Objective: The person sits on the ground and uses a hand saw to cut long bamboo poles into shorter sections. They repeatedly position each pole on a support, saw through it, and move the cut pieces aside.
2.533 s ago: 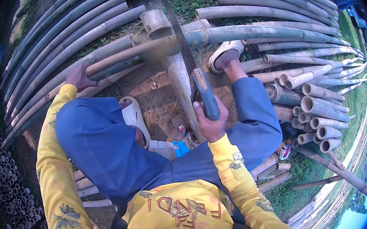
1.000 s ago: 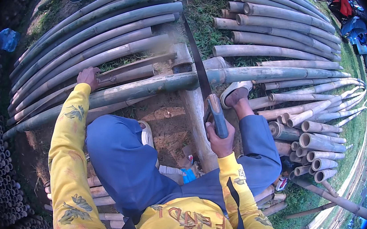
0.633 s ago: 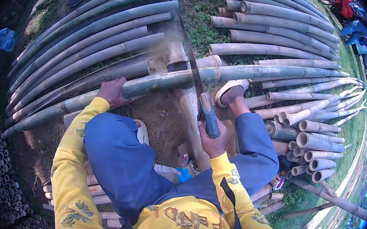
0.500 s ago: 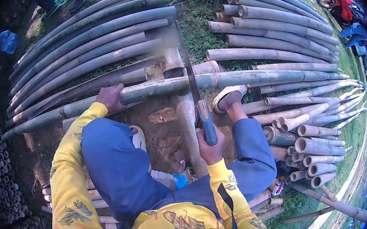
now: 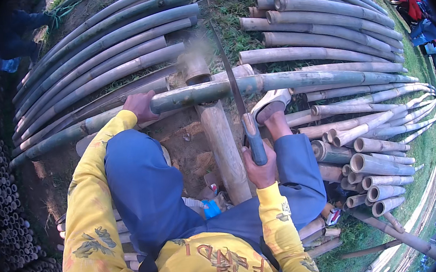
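A long greenish bamboo pole (image 5: 308, 80) lies crosswise in front of me, over a thick round post (image 5: 220, 146) that runs from between my legs toward the far side. My left hand (image 5: 141, 106) is closed over the pole, left of the post. In my right hand (image 5: 262, 169) is the handle of a handsaw (image 5: 239, 102), gripped between my knees and the pole. Its long blade points away from me and crosses the pole just right of the post. How deep the teeth sit cannot be seen.
Rows of bamboo poles (image 5: 106, 33) lie far left, with more poles (image 5: 329, 28) far right. Cut bamboo ends (image 5: 376, 172) are stacked by my right leg, and a dark pile of tubes (image 5: 4, 195) stands at left. A red motorcycle (image 5: 412, 4) is parked far right.
The pole, my left hand and the saw have shifted slightly right over the post. The view has tilted a little. At the far left, another person's legs have moved leftward.
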Motion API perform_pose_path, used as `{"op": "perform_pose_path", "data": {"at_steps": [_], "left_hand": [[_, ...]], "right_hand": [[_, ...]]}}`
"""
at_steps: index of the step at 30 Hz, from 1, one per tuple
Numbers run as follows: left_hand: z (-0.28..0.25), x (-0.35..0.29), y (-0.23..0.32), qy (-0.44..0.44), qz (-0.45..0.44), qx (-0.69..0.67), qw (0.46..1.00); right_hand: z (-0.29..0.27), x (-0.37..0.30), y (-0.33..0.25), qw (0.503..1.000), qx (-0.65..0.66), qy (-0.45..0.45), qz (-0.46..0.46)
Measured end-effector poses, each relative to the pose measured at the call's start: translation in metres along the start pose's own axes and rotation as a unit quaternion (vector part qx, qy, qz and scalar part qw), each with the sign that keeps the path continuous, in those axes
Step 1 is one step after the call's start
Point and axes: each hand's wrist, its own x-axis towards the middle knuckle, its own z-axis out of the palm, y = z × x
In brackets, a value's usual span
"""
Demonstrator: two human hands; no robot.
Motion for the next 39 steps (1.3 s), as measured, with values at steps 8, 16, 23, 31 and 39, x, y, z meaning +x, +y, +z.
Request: {"op": "perform_pose_path", "data": {"at_steps": [8, 16, 23, 31, 39], "left_hand": [[-0.004, 0.008, -0.001, -0.009, -0.006, -0.01, 1.0], [-0.006, 0.018, -0.012, 0.0, 0.018, -0.026, 1.0], [-0.006, 0.015, -0.006, -0.01, 0.006, -0.035, 0.999], [0.007, 0.015, -0.005, 0.147, 0.087, -0.017, 0.985], [0.017, 0.017, 0.002, 0.118, -0.004, 0.029, 0.993]], "right_hand": [[-0.026, -0.076, -0.025, 0.999, -0.015, -0.021, 0.047], [-0.004, -0.02, -0.003, 0.993, 0.05, -0.017, 0.105], [-0.018, -0.024, -0.021, 0.997, 0.015, -0.039, 0.071], [0.023, 0.072, 0.026, 0.993, 0.105, -0.008, 0.051], [-0.003, -0.018, -0.025, 0.998, -0.005, -0.029, 0.052]]}}
